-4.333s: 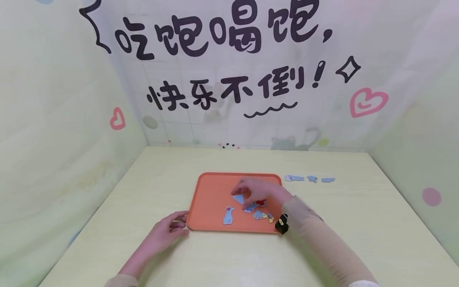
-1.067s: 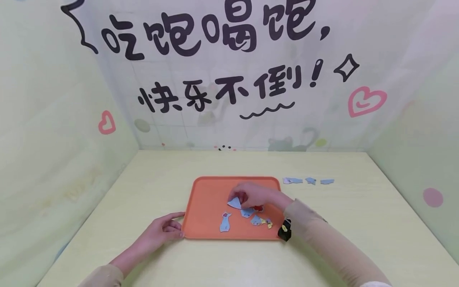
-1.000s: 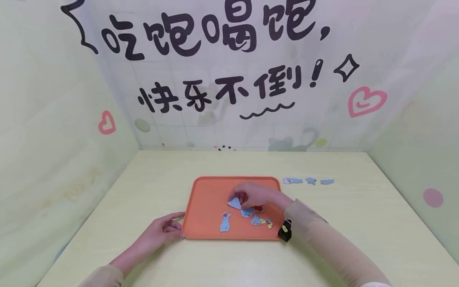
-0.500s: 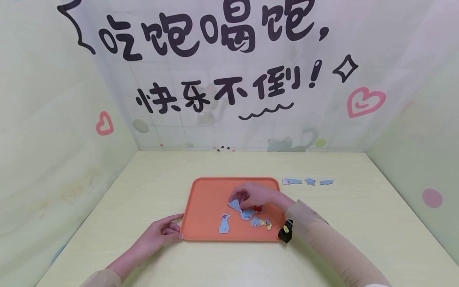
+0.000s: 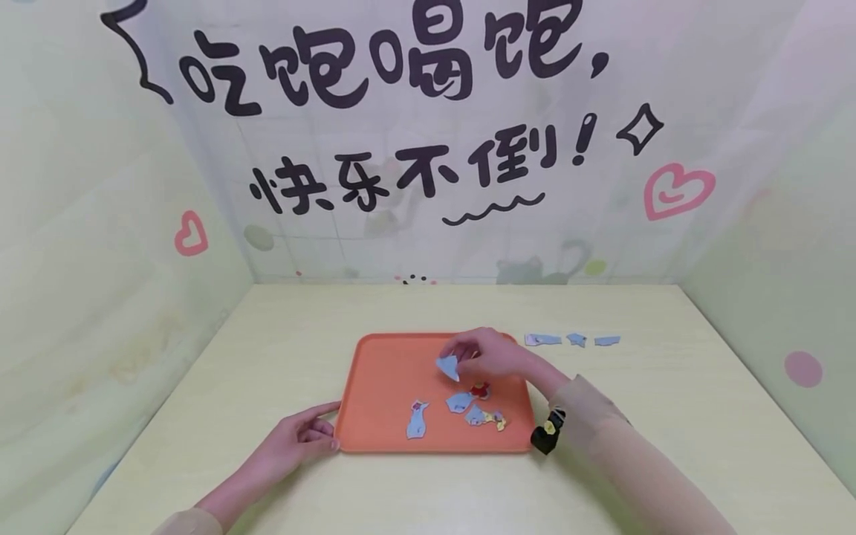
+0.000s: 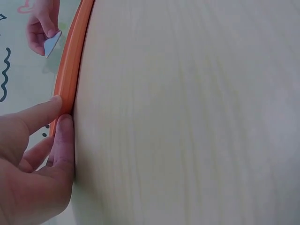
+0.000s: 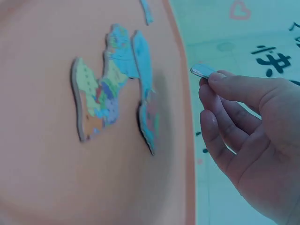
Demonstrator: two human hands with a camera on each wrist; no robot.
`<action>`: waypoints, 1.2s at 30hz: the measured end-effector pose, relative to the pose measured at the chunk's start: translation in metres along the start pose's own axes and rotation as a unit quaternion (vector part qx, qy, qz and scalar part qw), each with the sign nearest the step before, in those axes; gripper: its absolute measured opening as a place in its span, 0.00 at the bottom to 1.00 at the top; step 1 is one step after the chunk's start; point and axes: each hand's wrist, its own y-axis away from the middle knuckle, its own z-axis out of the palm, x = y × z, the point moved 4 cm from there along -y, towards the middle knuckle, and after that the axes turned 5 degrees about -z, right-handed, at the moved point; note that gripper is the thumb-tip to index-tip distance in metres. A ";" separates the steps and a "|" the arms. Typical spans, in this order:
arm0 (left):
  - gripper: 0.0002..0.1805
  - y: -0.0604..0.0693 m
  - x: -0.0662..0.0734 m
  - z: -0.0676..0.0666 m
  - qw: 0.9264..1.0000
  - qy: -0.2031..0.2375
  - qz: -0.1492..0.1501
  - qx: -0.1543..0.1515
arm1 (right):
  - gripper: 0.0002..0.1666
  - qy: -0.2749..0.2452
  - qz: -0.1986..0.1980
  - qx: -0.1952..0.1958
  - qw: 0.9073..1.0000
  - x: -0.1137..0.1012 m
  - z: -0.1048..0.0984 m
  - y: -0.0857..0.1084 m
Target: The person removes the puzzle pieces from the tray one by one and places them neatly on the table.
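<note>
An orange tray [image 5: 381, 371] lies on the table, with several flat puzzle-like pieces on it. The right hand [image 5: 491, 353] pinches a light-blue piece [image 5: 448, 367] between thumb and fingers above the tray; the right wrist view shows the held piece [image 7: 202, 70] edge-on, off the surface. Below it in the head view lie a blue piece [image 5: 459, 403], a red one [image 5: 480, 390] and a blue-and-yellow group [image 5: 476, 416]. A long blue piece [image 5: 416, 422] lies further left. The left hand [image 5: 294, 438] holds the tray's left edge near its front corner, thumb and fingers at the rim [image 6: 70, 70].
To the right behind the tray, a few blue pieces [image 5: 543, 339] lie in a row on the pale table [image 5: 301, 319]. A black object with a yellow mark [image 5: 547, 432] is at the right wrist. Printed cloth walls [image 5: 401, 245] stand behind and at both sides.
The right hand has lifted the light-blue piece and moved it slightly back and right, uncovering more of the blue and red pieces. The left hand has stayed at the tray's edge.
</note>
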 end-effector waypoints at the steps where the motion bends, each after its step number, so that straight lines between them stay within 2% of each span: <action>1: 0.41 0.000 0.000 0.000 1.000 0.000 0.000 -0.001 | 0.15 0.004 -0.002 0.012 1.000 0.001 -0.004 0.003; 8: 0.42 -0.001 0.001 0.000 1.000 0.001 -0.004 0.001 | 0.17 0.003 0.005 0.097 0.995 0.011 -0.027 0.031; 14: 0.41 0.000 0.001 0.000 1.000 0.004 -0.001 -0.002 | 0.17 -0.028 0.033 0.162 0.986 0.020 -0.039 0.059; 19: 0.42 0.000 0.001 0.000 1.000 0.012 -0.004 -0.005 | 0.18 -0.032 0.046 0.201 0.978 0.030 -0.047 0.079; 27: 0.42 0.000 0.001 0.002 1.000 0.021 -0.006 -0.007 | 0.18 -0.016 0.064 0.235 0.970 0.048 -0.054 0.104; 36: 0.42 0.000 0.000 0.001 1.000 0.021 -0.004 -0.008 | 0.19 -0.014 0.077 0.227 0.971 0.058 -0.053 0.122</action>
